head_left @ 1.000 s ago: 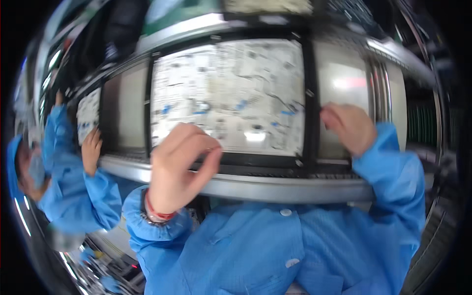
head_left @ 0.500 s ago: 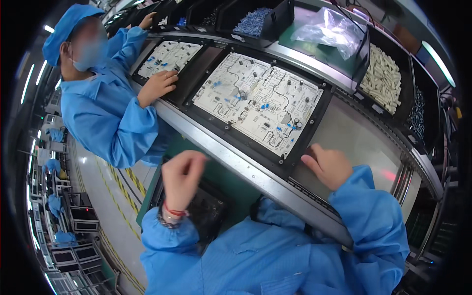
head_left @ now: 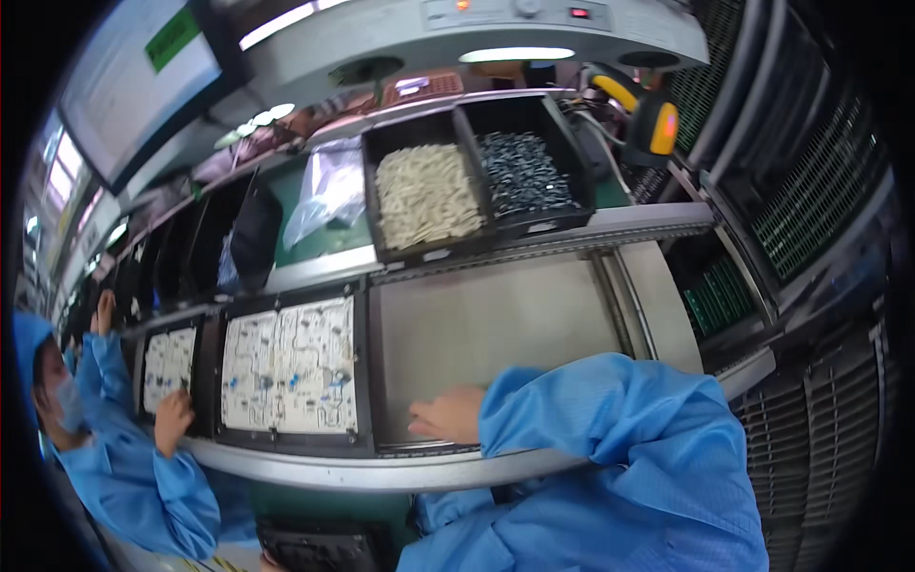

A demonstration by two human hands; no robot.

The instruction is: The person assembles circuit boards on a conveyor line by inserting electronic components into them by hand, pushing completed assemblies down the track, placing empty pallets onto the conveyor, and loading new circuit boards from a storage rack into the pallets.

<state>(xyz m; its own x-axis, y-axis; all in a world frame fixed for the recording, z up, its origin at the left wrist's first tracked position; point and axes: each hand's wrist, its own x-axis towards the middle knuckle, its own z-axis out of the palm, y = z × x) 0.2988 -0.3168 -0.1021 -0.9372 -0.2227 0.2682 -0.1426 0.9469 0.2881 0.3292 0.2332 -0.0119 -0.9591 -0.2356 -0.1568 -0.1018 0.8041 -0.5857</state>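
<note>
My right hand [head_left: 448, 416] is low over the bare plate of the conveyor line [head_left: 496, 324], near its front rail. Its fingers point left, loosely stretched, and nothing shows in them. To its left lies a white circuit board [head_left: 289, 367] with black and blue components, set in a black carrier frame [head_left: 365, 419]. Of my left hand [head_left: 271, 563] only a sliver shows at the lower edge, beside a black tray-like frame [head_left: 319, 548] below the rail. Its fingers are mostly out of sight, so I cannot tell whether it grips that frame.
Black bins of cream parts [head_left: 429, 195] and dark small parts [head_left: 527, 172] stand behind the line, beside a clear plastic bag [head_left: 329, 186]. A yellow-black scanner [head_left: 653, 119] hangs at the back right. At left, a co-worker's hand [head_left: 173, 419] touches another board [head_left: 169, 367].
The view has swung right, bringing the bins, scanner and racks into sight. My left hand has dropped from beside the rail to the lower edge. My right hand stays over the conveyor.
</note>
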